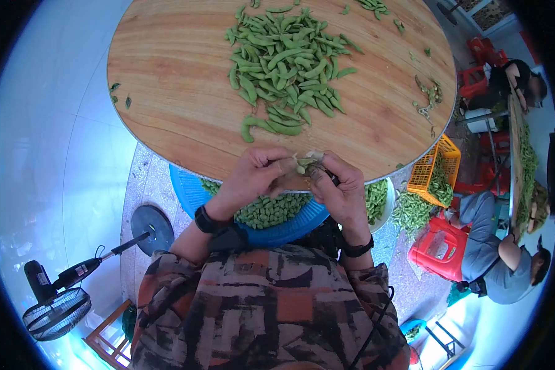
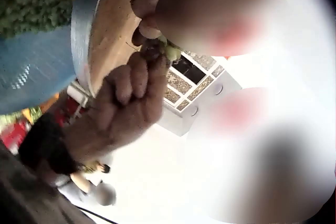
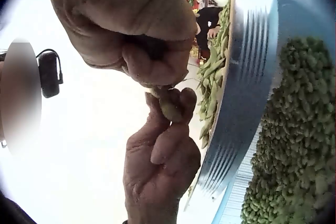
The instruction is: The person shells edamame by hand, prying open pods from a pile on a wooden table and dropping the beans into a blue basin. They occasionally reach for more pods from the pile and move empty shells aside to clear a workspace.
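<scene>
Close over the near edge of a round wooden table (image 1: 185,117), both hands meet at a green soybean pod (image 1: 303,164). The left hand (image 1: 262,174) pinches the pod between thumb and fingers; in the right wrist view, the pod (image 3: 170,107) shows between its fingertips. From the other side, the right hand (image 1: 344,191) has its curled fingers and thumb on the pod's end. A pale green bit (image 2: 172,53) shows at the fingertips in the left wrist view. Just beyond the hands lies a heap of whole pods (image 1: 283,61).
A blue basin (image 1: 188,191) of shelled green beans (image 1: 271,211) sits below the table edge, with a white bowl (image 1: 385,206) beside it. To the right are a yellow crate (image 1: 418,176), a red stool (image 1: 441,250) and seated people. A fan (image 1: 58,311) stands left.
</scene>
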Motion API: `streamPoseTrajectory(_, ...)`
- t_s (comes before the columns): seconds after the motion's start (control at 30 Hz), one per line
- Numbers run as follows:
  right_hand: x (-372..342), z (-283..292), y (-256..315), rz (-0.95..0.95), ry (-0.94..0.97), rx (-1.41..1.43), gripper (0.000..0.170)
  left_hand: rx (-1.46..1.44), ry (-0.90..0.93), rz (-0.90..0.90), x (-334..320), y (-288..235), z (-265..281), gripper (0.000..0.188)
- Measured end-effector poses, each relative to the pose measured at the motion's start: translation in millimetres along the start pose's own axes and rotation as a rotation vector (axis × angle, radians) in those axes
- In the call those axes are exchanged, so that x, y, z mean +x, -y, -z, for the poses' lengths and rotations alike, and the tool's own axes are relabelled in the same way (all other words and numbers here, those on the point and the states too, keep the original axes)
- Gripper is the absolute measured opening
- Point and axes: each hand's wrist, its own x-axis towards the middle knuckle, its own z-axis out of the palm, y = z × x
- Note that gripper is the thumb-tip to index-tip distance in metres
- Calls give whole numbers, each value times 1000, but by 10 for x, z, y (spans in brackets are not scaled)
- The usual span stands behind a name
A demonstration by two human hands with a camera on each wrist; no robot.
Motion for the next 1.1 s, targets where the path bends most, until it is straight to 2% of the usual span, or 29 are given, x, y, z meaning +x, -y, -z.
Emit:
streamPoseTrajectory(0.07, 9, 77, 27, -299, 161, 342, 21, -385, 224, 78, 36, 138, 114, 18)
streamPoseTrajectory(0.2, 57, 52, -37, -279, 148, 260, 22, -422, 264, 8, 58, 222, 58, 21)
streamPoseTrajectory(0.27, 59, -50, -41, 249, -48, -264, 22, -186, 29, -146, 21, 158, -61, 23)
streamPoseTrajectory(0.37, 37, -121, 10, 327, -116, -364, 21, -227, 32, -126, -10, 115, -72, 20)
streamPoseTrajectory(0.5, 61, -142, 15, 330, -145, -309, 19, -356, 118, -137, -16, 174, -23, 23)
streamPoseTrajectory(0.57, 32, -161, 31, 351, -150, -370, 17, -173, -71, -133, -49, 123, -75, 20)
streamPoseTrajectory(0.7, 48, -153, 60, 414, -133, -360, 19, -158, -112, -210, -48, 108, -90, 19)
streamPoseTrajectory(0.77, 55, -96, 39, 264, -111, -313, 21, -164, -49, -181, -60, 124, -31, 16)
streamPoseTrajectory(0.8, 46, -96, 20, 264, -112, -314, 21, -164, -48, -181, -63, 130, -15, 16)
streamPoseTrajectory(0.87, 13, -102, -21, -48, -113, -64, 24, -177, 11, -156, -79, 149, 1, 15)
streamPoseTrajectory(1.0, 40, -126, 6, -3, -84, 34, 27, -91, -74, -194, -99, 135, -45, 12)
streamPoseTrajectory(1.1, 35, -131, -34, -5, -83, 48, 29, -246, -38, -184, -83, 202, -62, 12)
